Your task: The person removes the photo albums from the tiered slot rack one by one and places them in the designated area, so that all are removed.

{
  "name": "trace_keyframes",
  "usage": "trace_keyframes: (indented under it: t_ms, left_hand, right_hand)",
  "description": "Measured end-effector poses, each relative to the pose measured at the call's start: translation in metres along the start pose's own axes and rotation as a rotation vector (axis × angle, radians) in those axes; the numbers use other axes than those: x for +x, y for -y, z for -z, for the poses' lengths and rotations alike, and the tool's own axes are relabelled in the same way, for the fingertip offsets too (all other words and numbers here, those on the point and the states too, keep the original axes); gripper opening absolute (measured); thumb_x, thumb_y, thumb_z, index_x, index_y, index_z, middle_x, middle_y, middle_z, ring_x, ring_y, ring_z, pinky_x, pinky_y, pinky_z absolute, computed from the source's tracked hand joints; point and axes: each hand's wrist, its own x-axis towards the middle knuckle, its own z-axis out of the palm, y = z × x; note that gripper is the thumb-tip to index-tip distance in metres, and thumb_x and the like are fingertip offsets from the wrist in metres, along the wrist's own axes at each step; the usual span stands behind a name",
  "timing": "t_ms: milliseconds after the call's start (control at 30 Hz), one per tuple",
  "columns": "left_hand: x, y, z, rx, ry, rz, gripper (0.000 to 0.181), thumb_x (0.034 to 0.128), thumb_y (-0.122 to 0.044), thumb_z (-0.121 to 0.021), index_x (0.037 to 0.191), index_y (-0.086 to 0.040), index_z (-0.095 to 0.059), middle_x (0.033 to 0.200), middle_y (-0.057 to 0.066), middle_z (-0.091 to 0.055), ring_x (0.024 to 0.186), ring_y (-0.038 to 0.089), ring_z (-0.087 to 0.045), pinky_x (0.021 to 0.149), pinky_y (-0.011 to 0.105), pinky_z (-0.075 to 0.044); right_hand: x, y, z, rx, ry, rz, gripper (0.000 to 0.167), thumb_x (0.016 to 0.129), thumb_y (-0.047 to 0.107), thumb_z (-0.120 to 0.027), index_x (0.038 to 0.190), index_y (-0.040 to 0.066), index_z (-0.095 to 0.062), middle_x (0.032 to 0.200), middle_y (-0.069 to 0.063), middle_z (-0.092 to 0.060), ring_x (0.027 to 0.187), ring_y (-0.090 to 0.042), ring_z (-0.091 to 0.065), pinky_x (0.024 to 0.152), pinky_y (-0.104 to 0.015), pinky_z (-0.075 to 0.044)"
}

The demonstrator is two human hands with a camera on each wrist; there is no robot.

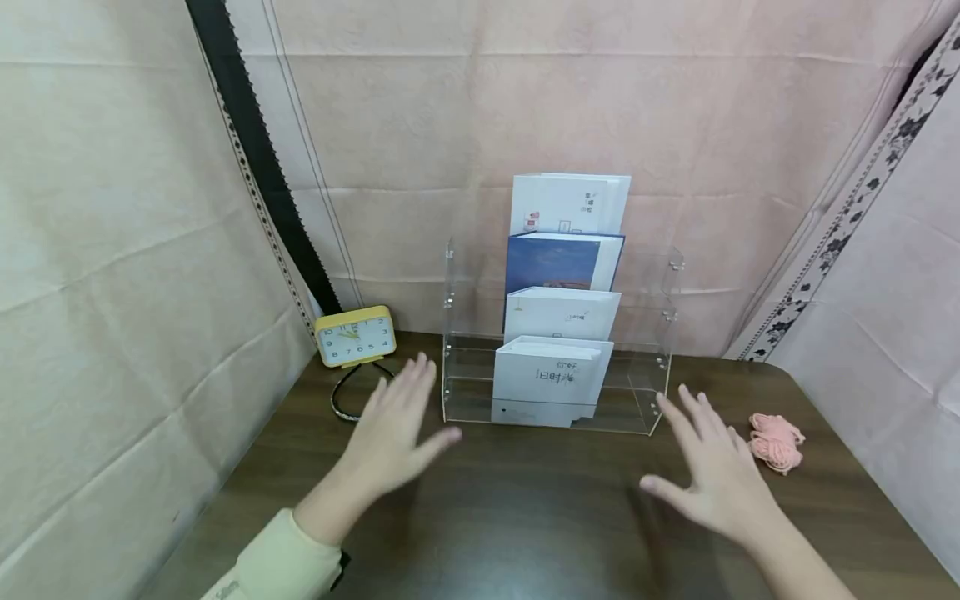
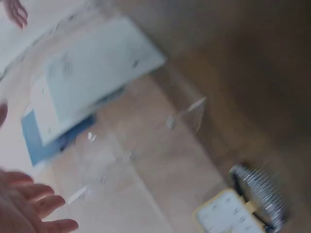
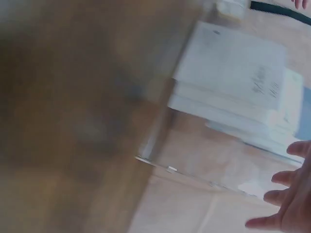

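A clear acrylic tiered stand (image 1: 472,408) stands at the back middle of the table. It bears several books in a stepped column: a pale front book (image 1: 543,373), a white one (image 1: 562,313) behind it, a blue-covered book (image 1: 553,260), and a white book (image 1: 566,204) at the top. My left hand (image 1: 393,425) hovers left of the stand, fingers straight and spread, holding nothing. On the other side, my right hand (image 1: 712,475) is held over the table near the stand's front right corner, its fingers spread with nothing in them. Both wrist views are blurred.
At the back left stands a yellow alarm clock (image 1: 356,336), with a dark ring-shaped band (image 1: 339,404) in front of it. A bundle of pink yarn (image 1: 777,442) lies on the right of the brown table (image 1: 510,517). Pale cloth (image 1: 390,125) hangs around the back and sides.
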Motion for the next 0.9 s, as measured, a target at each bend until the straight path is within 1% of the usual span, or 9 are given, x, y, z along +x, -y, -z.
trace_keyframes:
  t_ms: [67,100,200,300,400,500,633,767,900]
  left_hand:
    - [0.017,0.006,0.009,-0.147,-0.086,0.062,0.082,0.0911,-0.055,-0.047,0.147,-0.001,-0.022,0.152,0.014,-0.02,0.138,0.03,-0.019,0.109,0.05,-0.018]
    - [0.026,0.01,0.013,-0.226,-0.13,0.093,0.077,0.0923,-0.05,-0.05,0.146,0.0,-0.025,0.151,0.015,-0.024,0.137,0.03,-0.023,0.108,0.049,-0.021]
    - [0.052,0.021,0.015,-0.476,-0.224,0.199,0.065,0.0939,-0.035,-0.055,0.142,0.002,-0.031,0.145,0.018,-0.035,0.131,0.032,-0.033,0.104,0.045,-0.031]
    - [0.074,0.032,0.001,-0.671,-0.246,0.336,0.059,0.0939,-0.029,-0.057,0.139,0.002,-0.036,0.139,0.02,-0.042,0.126,0.032,-0.041,0.1,0.042,-0.038]
    - [0.091,0.042,-0.024,-0.784,-0.228,0.467,0.055,0.0932,-0.025,-0.059,0.136,0.004,-0.04,0.135,0.023,-0.046,0.122,0.033,-0.046,0.098,0.04,-0.04]
    - [0.103,0.047,-0.051,-0.826,-0.206,0.562,0.055,0.092,-0.024,-0.06,0.135,0.005,-0.042,0.134,0.024,-0.047,0.119,0.033,-0.049,0.096,0.038,-0.041]
    - [0.116,0.048,-0.078,-0.827,-0.21,0.616,0.053,0.0913,-0.022,-0.061,0.133,0.006,-0.045,0.128,0.024,-0.052,0.115,0.033,-0.053,0.093,0.037,-0.044]
    - [0.122,0.048,-0.093,-0.724,-0.234,0.605,0.04,0.0908,-0.018,-0.06,0.124,0.003,-0.057,0.112,0.019,-0.064,0.103,0.029,-0.061,0.087,0.038,-0.049]
    - [0.126,0.049,-0.099,-0.606,-0.3,0.583,0.025,0.0893,-0.013,-0.059,0.111,-0.001,-0.066,0.091,0.012,-0.069,0.084,0.026,-0.063,0.076,0.041,-0.051]
  right_hand:
    - [0.012,-0.005,0.008,0.108,-0.076,0.003,0.094,0.071,0.044,-0.076,0.147,0.014,-0.03,0.146,-0.021,-0.032,0.129,-0.044,-0.031,0.09,-0.068,-0.029]
    - [0.018,-0.008,0.011,0.16,-0.121,0.006,0.089,0.071,0.036,-0.078,0.145,0.011,-0.034,0.142,-0.021,-0.036,0.126,-0.042,-0.034,0.095,-0.061,-0.03]
    - [0.036,-0.015,0.017,0.295,-0.25,-0.03,0.068,0.074,0.017,-0.076,0.134,0.004,-0.047,0.129,-0.018,-0.05,0.117,-0.027,-0.045,0.097,-0.028,-0.036]
    - [0.051,-0.02,0.011,0.413,-0.304,-0.137,0.043,0.084,0.012,-0.069,0.123,0.001,-0.055,0.116,-0.014,-0.06,0.102,-0.005,-0.053,0.082,-0.009,-0.037]
    - [0.065,-0.026,-0.005,0.557,-0.282,-0.261,0.031,0.092,0.016,-0.061,0.119,0.0,-0.056,0.11,-0.009,-0.063,0.093,0.004,-0.055,0.075,-0.009,-0.041]
    - [0.077,-0.031,-0.027,0.658,-0.249,-0.352,0.034,0.094,0.022,-0.059,0.118,0.0,-0.056,0.107,-0.005,-0.063,0.091,0.003,-0.055,0.078,-0.012,-0.041]
    - [0.088,-0.033,-0.058,0.728,-0.207,-0.417,0.039,0.091,0.027,-0.062,0.117,-0.002,-0.055,0.108,-0.01,-0.062,0.09,-0.001,-0.056,0.079,-0.013,-0.043]
    - [0.094,-0.028,-0.085,0.768,-0.164,-0.444,0.043,0.087,0.026,-0.068,0.114,-0.004,-0.054,0.107,-0.017,-0.063,0.089,-0.007,-0.058,0.078,-0.014,-0.045]
    - [0.098,-0.021,-0.105,0.778,-0.113,-0.472,0.048,0.08,0.028,-0.076,0.111,-0.001,-0.053,0.103,-0.016,-0.062,0.09,-0.018,-0.059,0.077,-0.018,-0.047]
